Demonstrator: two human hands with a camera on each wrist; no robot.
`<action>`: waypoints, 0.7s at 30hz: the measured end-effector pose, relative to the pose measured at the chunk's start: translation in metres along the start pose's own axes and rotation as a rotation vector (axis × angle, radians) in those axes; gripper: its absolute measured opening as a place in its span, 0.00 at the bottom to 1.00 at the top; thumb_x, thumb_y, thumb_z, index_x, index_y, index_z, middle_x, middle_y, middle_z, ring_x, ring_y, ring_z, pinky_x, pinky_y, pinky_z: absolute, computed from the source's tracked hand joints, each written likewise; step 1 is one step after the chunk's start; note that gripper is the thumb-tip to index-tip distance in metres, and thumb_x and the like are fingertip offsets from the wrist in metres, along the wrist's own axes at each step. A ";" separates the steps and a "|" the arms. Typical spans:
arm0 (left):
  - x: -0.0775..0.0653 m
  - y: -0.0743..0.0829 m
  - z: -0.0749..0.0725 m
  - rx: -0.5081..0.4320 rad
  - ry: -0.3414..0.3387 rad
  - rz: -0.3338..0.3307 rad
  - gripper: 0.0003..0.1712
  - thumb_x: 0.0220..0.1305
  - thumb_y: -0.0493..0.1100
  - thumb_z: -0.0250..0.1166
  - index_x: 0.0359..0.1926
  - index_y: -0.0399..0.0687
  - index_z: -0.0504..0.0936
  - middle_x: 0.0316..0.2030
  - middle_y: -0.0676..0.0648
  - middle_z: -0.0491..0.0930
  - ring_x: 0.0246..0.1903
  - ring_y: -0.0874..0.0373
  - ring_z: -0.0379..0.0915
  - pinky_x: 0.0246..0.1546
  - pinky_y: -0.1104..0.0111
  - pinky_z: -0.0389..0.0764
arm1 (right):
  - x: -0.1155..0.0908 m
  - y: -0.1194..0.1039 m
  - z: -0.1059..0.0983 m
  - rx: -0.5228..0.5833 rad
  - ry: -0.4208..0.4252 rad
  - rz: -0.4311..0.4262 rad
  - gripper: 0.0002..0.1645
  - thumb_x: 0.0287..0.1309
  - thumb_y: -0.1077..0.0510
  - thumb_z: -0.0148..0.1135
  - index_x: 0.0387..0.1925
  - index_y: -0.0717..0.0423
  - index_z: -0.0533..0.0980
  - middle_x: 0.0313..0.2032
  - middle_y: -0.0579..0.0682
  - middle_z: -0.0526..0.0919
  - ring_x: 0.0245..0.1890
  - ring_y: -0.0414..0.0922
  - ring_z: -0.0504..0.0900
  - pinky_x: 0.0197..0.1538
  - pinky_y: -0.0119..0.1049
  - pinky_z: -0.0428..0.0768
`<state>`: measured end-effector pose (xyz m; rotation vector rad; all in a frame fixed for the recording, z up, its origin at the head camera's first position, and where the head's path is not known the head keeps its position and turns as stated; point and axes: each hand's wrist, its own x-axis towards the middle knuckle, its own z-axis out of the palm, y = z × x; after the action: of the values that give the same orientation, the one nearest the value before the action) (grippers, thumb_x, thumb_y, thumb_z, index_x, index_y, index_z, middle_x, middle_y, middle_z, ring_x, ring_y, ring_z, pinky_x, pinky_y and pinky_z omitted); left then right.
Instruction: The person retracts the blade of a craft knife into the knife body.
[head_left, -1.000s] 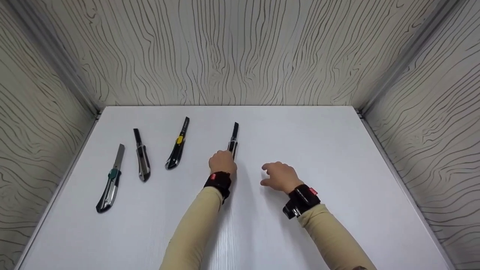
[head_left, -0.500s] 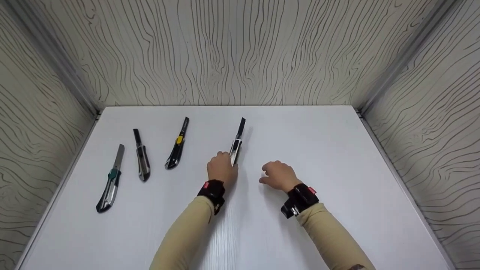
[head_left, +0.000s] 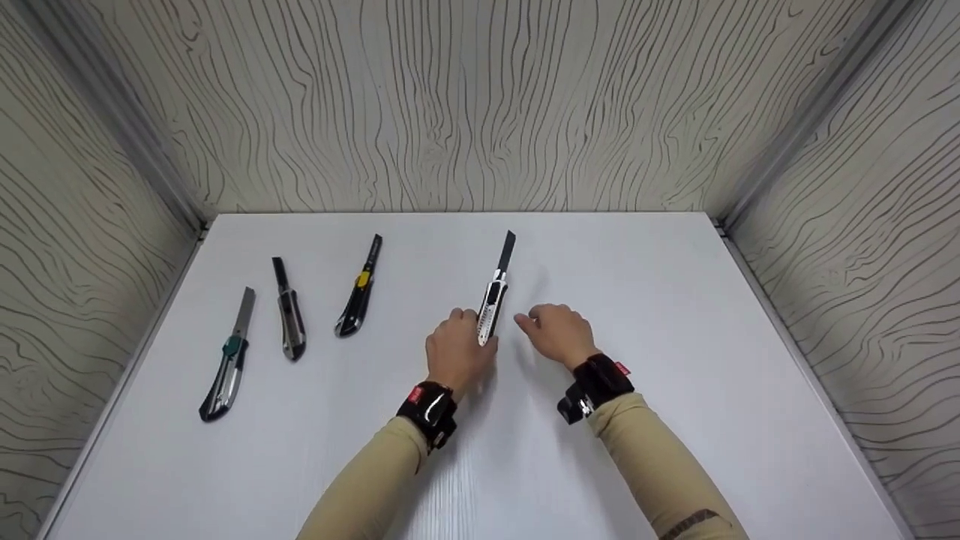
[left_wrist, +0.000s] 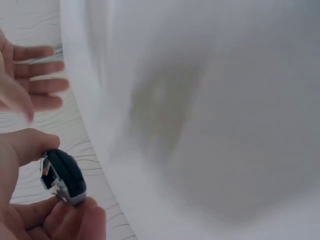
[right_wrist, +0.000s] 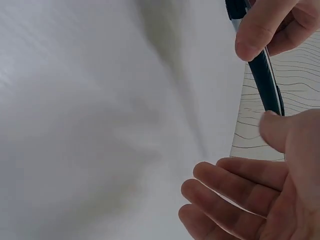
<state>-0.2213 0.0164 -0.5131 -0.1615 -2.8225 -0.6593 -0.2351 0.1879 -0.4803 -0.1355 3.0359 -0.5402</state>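
Note:
In the head view, my left hand (head_left: 459, 351) pinches a silver-and-black utility knife (head_left: 491, 307) by its handle, with the dark blade extended and pointing away from me. In the left wrist view the knife's butt end (left_wrist: 67, 175) shows between thumb and fingers. My right hand (head_left: 562, 334) is just right of the knife, its fingers relaxed and holding nothing. From the right wrist view, its fingers (right_wrist: 235, 195) spread loosely below the knife's dark handle (right_wrist: 262, 82), and the thumb overlaps the handle's lower end there.
On the left of the white table (head_left: 637, 262) lie a green-and-silver utility knife (head_left: 229, 367), a dark grey one (head_left: 291, 322) and a black one with a yellow slider (head_left: 358, 300), blades extended. Wood-patterned panels (head_left: 450, 105) enclose the back and sides.
My left hand has lifted the utility knife and brought it rightward, turning its silver face up. My right hand has shifted slightly away from me. The other knives still lie in place.

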 end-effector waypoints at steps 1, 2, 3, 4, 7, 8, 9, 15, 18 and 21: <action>-0.002 0.002 0.000 -0.010 0.006 0.002 0.19 0.53 0.55 0.70 0.33 0.44 0.80 0.28 0.49 0.76 0.24 0.54 0.73 0.21 0.61 0.73 | 0.002 -0.001 0.000 0.020 0.007 0.008 0.27 0.68 0.39 0.51 0.40 0.56 0.84 0.32 0.53 0.86 0.33 0.53 0.83 0.33 0.47 0.79; -0.004 0.004 0.000 -0.014 0.012 0.005 0.19 0.52 0.56 0.71 0.33 0.45 0.79 0.27 0.49 0.76 0.23 0.55 0.73 0.21 0.62 0.73 | 0.003 -0.002 0.000 0.053 0.009 0.016 0.28 0.68 0.38 0.50 0.40 0.55 0.84 0.31 0.53 0.86 0.32 0.51 0.82 0.32 0.45 0.78; -0.005 0.006 0.000 -0.019 0.019 0.009 0.19 0.52 0.56 0.71 0.33 0.45 0.79 0.27 0.49 0.76 0.23 0.55 0.72 0.20 0.63 0.72 | 0.005 -0.003 0.000 0.096 0.007 0.025 0.29 0.69 0.37 0.48 0.38 0.56 0.83 0.30 0.53 0.85 0.31 0.50 0.81 0.31 0.43 0.76; -0.007 0.007 0.000 -0.024 0.023 0.011 0.19 0.52 0.56 0.71 0.33 0.46 0.79 0.27 0.50 0.75 0.23 0.56 0.72 0.20 0.63 0.72 | 0.007 -0.004 0.001 0.152 0.001 0.037 0.30 0.69 0.36 0.47 0.38 0.56 0.83 0.30 0.53 0.85 0.30 0.49 0.81 0.30 0.40 0.74; -0.013 0.012 0.000 -0.036 0.033 0.018 0.19 0.52 0.56 0.71 0.33 0.46 0.79 0.26 0.51 0.75 0.22 0.57 0.72 0.19 0.65 0.70 | 0.012 -0.006 0.002 0.407 -0.036 0.072 0.30 0.70 0.37 0.46 0.38 0.57 0.82 0.32 0.53 0.85 0.30 0.48 0.81 0.30 0.34 0.74; -0.015 0.013 0.001 -0.036 0.035 0.022 0.19 0.51 0.56 0.71 0.33 0.47 0.80 0.27 0.51 0.75 0.22 0.57 0.72 0.19 0.65 0.70 | 0.014 -0.006 0.003 0.507 -0.056 0.086 0.30 0.70 0.37 0.47 0.39 0.58 0.82 0.32 0.54 0.85 0.31 0.47 0.81 0.31 0.32 0.75; -0.017 0.015 0.001 -0.038 0.040 0.028 0.19 0.51 0.56 0.71 0.34 0.46 0.80 0.27 0.51 0.76 0.22 0.57 0.72 0.19 0.65 0.70 | 0.015 -0.006 0.003 0.602 -0.072 0.102 0.29 0.70 0.38 0.48 0.39 0.59 0.82 0.33 0.54 0.85 0.32 0.47 0.82 0.32 0.32 0.77; -0.024 0.021 0.001 -0.017 0.068 0.058 0.21 0.51 0.56 0.71 0.36 0.46 0.80 0.28 0.50 0.77 0.23 0.57 0.74 0.19 0.65 0.73 | 0.017 -0.006 0.008 0.927 -0.111 0.164 0.23 0.69 0.46 0.54 0.43 0.64 0.80 0.33 0.52 0.85 0.31 0.42 0.84 0.34 0.35 0.84; -0.027 0.023 0.001 -0.006 0.071 0.062 0.21 0.51 0.57 0.72 0.35 0.46 0.80 0.28 0.50 0.77 0.24 0.57 0.74 0.19 0.64 0.73 | 0.016 -0.006 0.010 0.964 -0.104 0.174 0.22 0.69 0.48 0.54 0.43 0.65 0.80 0.32 0.52 0.85 0.30 0.41 0.84 0.34 0.34 0.84; -0.028 0.024 0.000 0.000 0.065 0.052 0.22 0.51 0.58 0.72 0.36 0.46 0.80 0.28 0.50 0.76 0.24 0.57 0.74 0.19 0.64 0.73 | 0.015 -0.006 0.011 0.975 -0.096 0.180 0.21 0.69 0.49 0.54 0.42 0.64 0.80 0.32 0.52 0.85 0.30 0.41 0.84 0.34 0.34 0.84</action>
<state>-0.1903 0.0367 -0.5103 -0.2086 -2.7470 -0.6412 -0.2488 0.1767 -0.4887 0.1503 2.3123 -1.7946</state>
